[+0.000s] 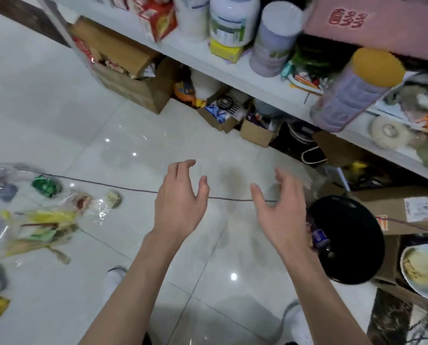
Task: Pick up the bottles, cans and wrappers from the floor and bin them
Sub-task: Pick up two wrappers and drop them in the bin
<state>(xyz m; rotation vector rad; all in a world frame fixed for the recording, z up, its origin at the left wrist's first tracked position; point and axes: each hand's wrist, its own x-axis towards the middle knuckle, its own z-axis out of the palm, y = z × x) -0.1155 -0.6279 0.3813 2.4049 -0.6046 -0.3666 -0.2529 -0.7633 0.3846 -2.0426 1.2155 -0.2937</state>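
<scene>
Glossy floor (83, 115): left hand (180, 202), right hand (280, 215) spread and empty; apparent cord (108, 185) between wrappers (41, 220) and bin (352, 245) could snag a foot

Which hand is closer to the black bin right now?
Right. The right hand is open beside the rim of the black bin; the left hand is farther off, beyond the right one, over the floor.

Red Chinese characters, perhaps 直多多, on the pink box (382, 23); other labels too blurred.
</scene>
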